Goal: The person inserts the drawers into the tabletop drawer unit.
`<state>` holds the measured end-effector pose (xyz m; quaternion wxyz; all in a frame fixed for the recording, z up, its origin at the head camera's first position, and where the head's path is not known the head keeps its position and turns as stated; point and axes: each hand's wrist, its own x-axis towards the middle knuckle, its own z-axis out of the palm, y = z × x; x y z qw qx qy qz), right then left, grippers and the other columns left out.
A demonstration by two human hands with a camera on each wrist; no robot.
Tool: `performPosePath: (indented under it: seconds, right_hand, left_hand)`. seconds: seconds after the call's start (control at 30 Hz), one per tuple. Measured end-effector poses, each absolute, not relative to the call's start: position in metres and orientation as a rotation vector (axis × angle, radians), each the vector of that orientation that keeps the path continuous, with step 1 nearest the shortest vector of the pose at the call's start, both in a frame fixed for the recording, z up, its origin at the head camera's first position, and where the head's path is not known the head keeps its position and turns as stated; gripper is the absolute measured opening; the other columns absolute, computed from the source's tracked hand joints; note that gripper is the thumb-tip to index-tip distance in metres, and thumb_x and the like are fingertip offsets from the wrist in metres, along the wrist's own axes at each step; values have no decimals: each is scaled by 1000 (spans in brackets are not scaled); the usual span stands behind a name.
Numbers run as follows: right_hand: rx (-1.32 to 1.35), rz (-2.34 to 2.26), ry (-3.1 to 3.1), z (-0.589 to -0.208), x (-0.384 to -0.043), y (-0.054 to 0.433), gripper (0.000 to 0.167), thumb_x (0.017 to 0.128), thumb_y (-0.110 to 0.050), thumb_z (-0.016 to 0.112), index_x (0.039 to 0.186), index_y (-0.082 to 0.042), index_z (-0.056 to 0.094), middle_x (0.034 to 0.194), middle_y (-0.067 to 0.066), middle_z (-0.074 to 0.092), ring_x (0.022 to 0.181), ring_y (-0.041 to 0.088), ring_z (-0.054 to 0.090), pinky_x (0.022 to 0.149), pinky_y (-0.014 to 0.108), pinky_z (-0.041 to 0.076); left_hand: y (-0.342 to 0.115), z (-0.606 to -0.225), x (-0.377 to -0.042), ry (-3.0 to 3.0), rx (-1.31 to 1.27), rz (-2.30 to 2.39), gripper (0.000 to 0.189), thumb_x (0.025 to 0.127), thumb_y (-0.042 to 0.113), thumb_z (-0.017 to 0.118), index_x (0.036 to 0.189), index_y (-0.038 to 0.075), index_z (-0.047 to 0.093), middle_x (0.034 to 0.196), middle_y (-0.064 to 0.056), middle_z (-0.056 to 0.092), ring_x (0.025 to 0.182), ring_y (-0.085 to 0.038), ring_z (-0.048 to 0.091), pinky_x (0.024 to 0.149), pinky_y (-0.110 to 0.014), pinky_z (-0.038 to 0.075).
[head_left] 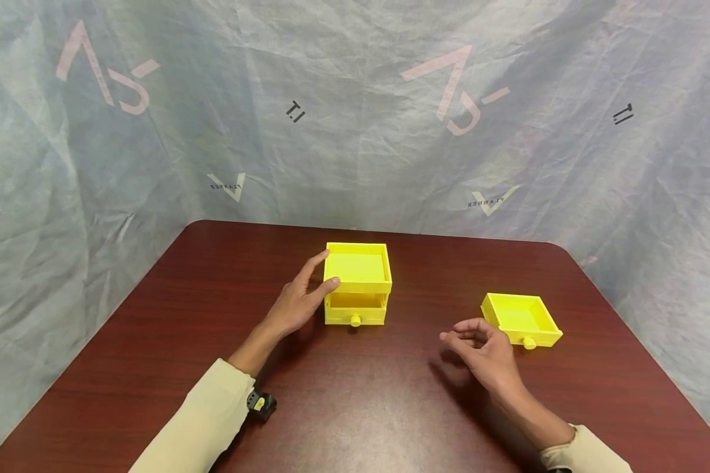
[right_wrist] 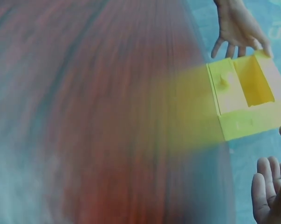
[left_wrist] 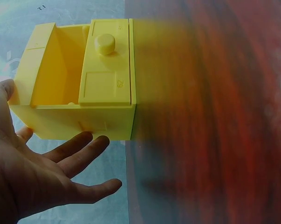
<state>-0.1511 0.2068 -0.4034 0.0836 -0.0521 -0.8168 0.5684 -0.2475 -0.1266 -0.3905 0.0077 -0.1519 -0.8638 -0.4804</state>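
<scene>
A small yellow cabinet [head_left: 358,288] stands on the table, with a recessed tray-like top and an upper slot that has no drawer in it. Below that slot, a drawer [head_left: 338,316] with a round knob [left_wrist: 105,44] sits in the cabinet. My left hand [head_left: 294,307] is at the cabinet's left side, thumb at the front upper edge and index fingertip by the back corner; its other fingers spread along the side wall. To the right lies a separate yellow drawer [head_left: 548,339], knob toward me. Just left of it hovers my right hand [head_left: 488,353], fingers loosely bent and holding nothing.
The dark red-brown table [head_left: 355,394] has rounded far corners. Grey printed sheeting [head_left: 355,151] hangs behind it and along both sides. A black strap device [head_left: 261,405] sits at my left wrist.
</scene>
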Motion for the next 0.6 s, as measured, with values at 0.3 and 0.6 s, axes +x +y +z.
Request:
performPosePath:
  seconds: [0.3, 0.6]
  right_hand:
    - [-246, 1613, -2430, -401, -151, 219, 39, 84, -22, 82, 107, 3, 63, 91, 4, 69, 78, 10, 63, 68, 19, 52]
    - [-329, 1543, -2409, -404, -151, 229, 37, 84, -24, 82, 104, 2, 65, 86, 3, 67, 75, 9, 62, 66, 19, 52]
  left_hand:
    - [-126, -391, -249, -2708, -468, -1504, 69, 94, 65, 52, 155, 49, 22, 163, 2, 24, 137, -45, 39, 104, -70, 30]
    - [-126, -392, -248, -2703, -469, -1503, 68, 95, 64, 51, 154, 49, 22, 163, 1, 25, 137, -46, 38, 104, -70, 30]
